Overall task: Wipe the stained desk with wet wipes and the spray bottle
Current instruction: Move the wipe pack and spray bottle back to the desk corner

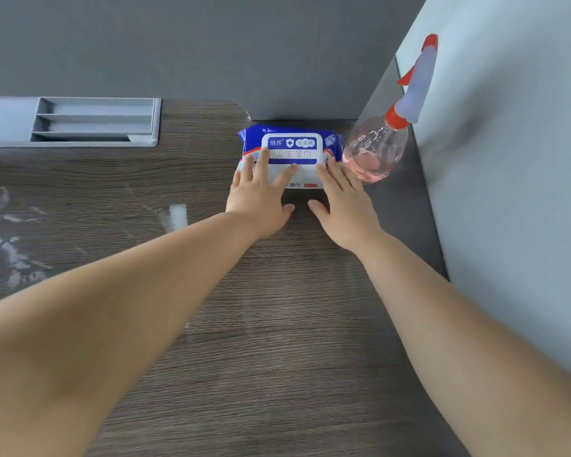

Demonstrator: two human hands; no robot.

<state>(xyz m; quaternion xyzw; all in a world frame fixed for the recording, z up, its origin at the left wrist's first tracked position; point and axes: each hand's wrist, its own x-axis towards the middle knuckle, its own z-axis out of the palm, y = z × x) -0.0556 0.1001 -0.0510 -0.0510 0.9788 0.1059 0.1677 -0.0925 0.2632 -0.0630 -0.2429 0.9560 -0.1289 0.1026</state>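
- Resting flat on the wet wipes pack (292, 145): left grip (261, 196), wide, fingers straight and spread. Its tips lie on the near-left part of the pack and at the edge of the white flap lid; nothing is clasped.
- Touching the pack's near-right corner: right grip (342, 206), likewise wide with straight fingers, holding nothing.
- Purpose, as judged: both grips steady the pack so the lid can be lifted and a wipe drawn. The lid appears closed.
- Standing just beyond and right of the right grip: spray bottle (376, 153), pink liquid, orange collar, close against the pack, untouched.
- Carrying all items: worktop (277, 324), dark woodgrain. The pale stains (10, 245) lie well left of the left grip, not yet wiped.
- Lying beyond and left of the left grip: grey tray (93, 122).
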